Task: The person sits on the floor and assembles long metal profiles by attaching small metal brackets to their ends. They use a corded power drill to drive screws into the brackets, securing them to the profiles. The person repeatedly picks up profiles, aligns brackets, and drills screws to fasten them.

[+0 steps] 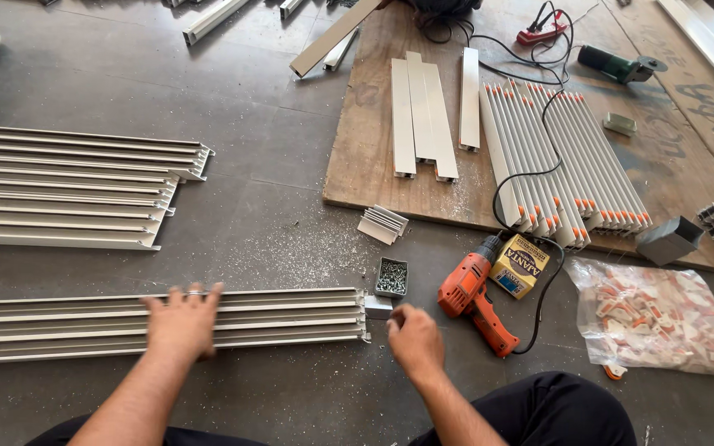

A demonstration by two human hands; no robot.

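My left hand (pixel 182 320) lies flat, fingers spread, on a long white aluminium track profile (pixel 291 314) lying across the floor in front of me. My right hand (pixel 413 339) is curled at the profile's right end, fingertips at a small grey corner piece (pixel 378 306) fitted against that end; whether it grips the piece I cannot tell. A small open box of screws (pixel 391 277) sits just above that end. An orange corded drill (pixel 477 296) lies to the right of my right hand.
More white profiles (pixel 68 186) are stacked at left. A plywood board (pixel 373 157) carries short profiles and a row of slats with orange caps (pixel 572 157). A yellow box (pixel 519 265), a bag of plastic clips (pixel 659 318) and a grinder (pixel 617 64) lie at right.
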